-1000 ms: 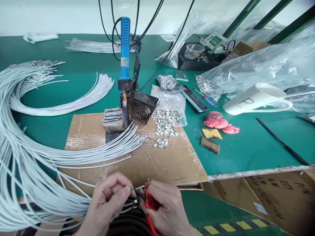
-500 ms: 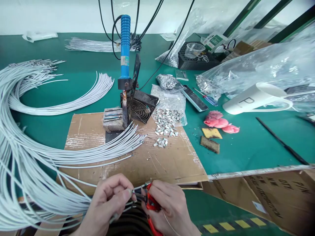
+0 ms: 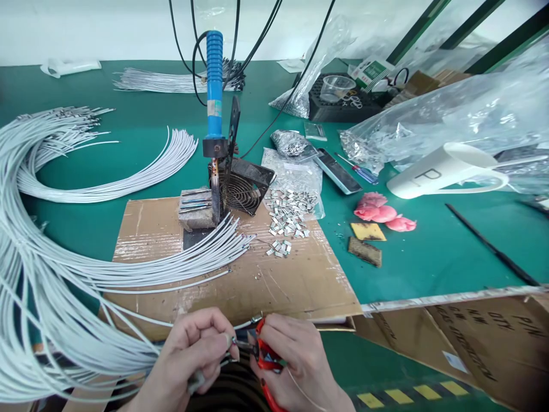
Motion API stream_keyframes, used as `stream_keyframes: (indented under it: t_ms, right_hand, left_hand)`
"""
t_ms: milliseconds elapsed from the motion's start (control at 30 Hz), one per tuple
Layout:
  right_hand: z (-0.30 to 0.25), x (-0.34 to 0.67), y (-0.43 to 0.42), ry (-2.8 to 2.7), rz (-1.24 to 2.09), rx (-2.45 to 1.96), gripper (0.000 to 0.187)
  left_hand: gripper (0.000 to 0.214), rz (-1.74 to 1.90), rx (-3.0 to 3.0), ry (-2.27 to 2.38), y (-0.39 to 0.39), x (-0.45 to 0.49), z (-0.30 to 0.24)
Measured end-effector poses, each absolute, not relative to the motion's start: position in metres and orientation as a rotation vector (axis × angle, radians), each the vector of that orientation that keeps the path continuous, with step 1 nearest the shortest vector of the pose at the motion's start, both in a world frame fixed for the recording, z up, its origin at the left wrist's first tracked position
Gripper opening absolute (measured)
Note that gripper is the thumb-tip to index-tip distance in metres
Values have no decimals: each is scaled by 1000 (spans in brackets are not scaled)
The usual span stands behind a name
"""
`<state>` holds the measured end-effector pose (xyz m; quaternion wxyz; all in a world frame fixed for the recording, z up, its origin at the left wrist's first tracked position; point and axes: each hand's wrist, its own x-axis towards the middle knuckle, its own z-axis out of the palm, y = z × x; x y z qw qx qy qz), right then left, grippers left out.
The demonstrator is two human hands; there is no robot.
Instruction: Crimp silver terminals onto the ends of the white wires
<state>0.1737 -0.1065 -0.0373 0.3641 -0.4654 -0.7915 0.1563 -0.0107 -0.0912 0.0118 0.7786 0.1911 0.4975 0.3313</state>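
Observation:
My left hand [image 3: 193, 352] is closed, thumb against forefinger, on the end of a white cable whose tip just shows past the thumb. My right hand [image 3: 302, 352] wraps round red-handled pliers [image 3: 266, 359], their dark jaws touching or very near that tip; I cannot tell if they bite on it. Another white cable end [image 3: 245, 325] with a metal tip pokes out above the jaws. From the right hand a thin pale wire [image 3: 300, 390] trails down. Many white cables [image 3: 107, 355] sweep in from the left, some passing behind my left hand.
Ahead, a blue-handled soldering iron [image 3: 214, 86] stands upright beside a small fan [image 3: 245, 191]. Small metal pieces [image 3: 289, 214] lie on the cardboard sheet [image 3: 278, 292]. Rightward are a phone [image 3: 338, 171], sponges [image 3: 368, 232] and a white mug [image 3: 441, 171] on its side.
The pliers and my right hand have shifted slightly to the right and down. My left hand keeps its pinch on the cable end.

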Motion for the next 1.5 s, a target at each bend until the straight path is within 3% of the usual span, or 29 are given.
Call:
stream_keyframes:
  t_ms: [800, 1000, 1267, 1500]
  right_hand:
    - [-56, 150, -117, -1746, 277, -1287, 28]
    - [-58, 172, -114, -1398, 292, -1495, 46]
    - [-48, 167, -119, -1760, 644, -1428, 33]
    - [-47, 157, -115, -1852, 731, -1403, 32]
  left_hand:
    - [53, 806, 628, 1271, -98, -3, 1]
    - [49, 879, 613, 1301, -98, -12, -2]
    - [53, 904, 747, 1319, -96, -7, -1]
    - [53, 877, 947, 1449, -105, -6, -6]
